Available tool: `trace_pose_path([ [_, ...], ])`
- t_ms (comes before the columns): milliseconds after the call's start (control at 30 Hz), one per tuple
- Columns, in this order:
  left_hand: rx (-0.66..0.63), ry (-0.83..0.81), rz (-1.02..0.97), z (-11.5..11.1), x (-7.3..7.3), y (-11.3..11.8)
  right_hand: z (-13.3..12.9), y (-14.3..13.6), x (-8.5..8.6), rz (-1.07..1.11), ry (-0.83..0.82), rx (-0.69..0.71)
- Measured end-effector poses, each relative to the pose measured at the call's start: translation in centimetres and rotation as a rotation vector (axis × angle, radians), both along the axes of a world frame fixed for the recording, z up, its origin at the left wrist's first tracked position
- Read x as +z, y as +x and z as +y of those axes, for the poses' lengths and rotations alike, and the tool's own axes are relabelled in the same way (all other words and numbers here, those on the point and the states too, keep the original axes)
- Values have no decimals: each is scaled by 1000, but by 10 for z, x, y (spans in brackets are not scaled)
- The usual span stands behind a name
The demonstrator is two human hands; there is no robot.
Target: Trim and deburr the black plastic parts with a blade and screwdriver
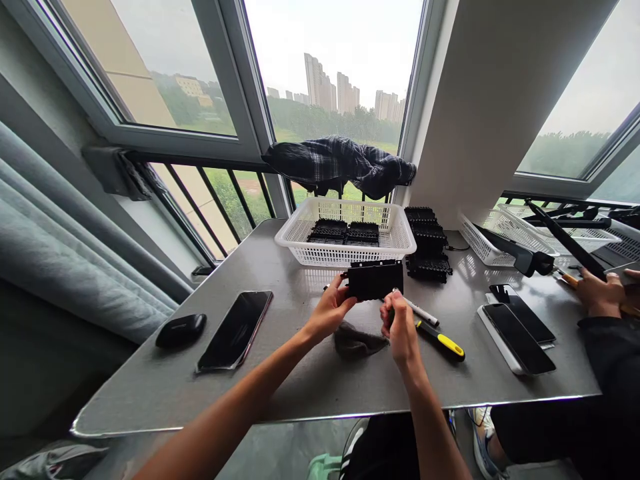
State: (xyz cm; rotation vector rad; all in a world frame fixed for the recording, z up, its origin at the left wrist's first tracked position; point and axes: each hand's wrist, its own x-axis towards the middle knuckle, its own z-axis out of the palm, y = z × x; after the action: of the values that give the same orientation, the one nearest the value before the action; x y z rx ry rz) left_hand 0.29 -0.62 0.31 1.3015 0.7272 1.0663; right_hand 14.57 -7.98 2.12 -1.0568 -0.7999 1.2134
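My left hand (332,308) grips the left edge of a black plastic part (375,281), held upright above the table just in front of the white basket (345,253). At the part's lower right corner is my right hand (398,323), its fingers curled closed; what they hold is too small to make out. Beneath my hands a dark grey cloth (359,341) lies crumpled. A white marker (423,312) and a yellow-and-black knife (442,340) lie right of my right hand. More black parts (364,233) sit inside the basket.
Black parts are stacked (427,245) right of the basket. A phone (236,331) and a black case (181,331) lie at left, two phones (520,337) at right. Another person's hands (600,293) hold a long black part beside more white baskets (485,240).
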Motion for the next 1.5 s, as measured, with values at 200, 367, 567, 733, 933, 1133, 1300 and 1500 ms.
trace_pose_path([
  [200,-66,67,-10,-3,1,0,4,-12,0,201,-110,318],
  [367,-109,127,0,-5,1,-2,9,-12,-7,336,-194,529],
  [567,-145,173,25,-7,-1,-4,10,-12,-12,393,-241,584],
  [733,-156,200,35,-6,-3,-4,10,-12,-12,422,-271,577],
  [933,-152,213,20,-6,-4,-4,10,-13,-9,426,-290,570],
  [1133,-148,198,24,-7,0,-4,11,-12,-11,446,-305,561],
  [1300,-155,162,9,-9,4,-3,10,-12,-11,470,-265,548],
  [1500,-65,113,-45,-5,4,-2,10,-6,-7,535,-266,581],
])
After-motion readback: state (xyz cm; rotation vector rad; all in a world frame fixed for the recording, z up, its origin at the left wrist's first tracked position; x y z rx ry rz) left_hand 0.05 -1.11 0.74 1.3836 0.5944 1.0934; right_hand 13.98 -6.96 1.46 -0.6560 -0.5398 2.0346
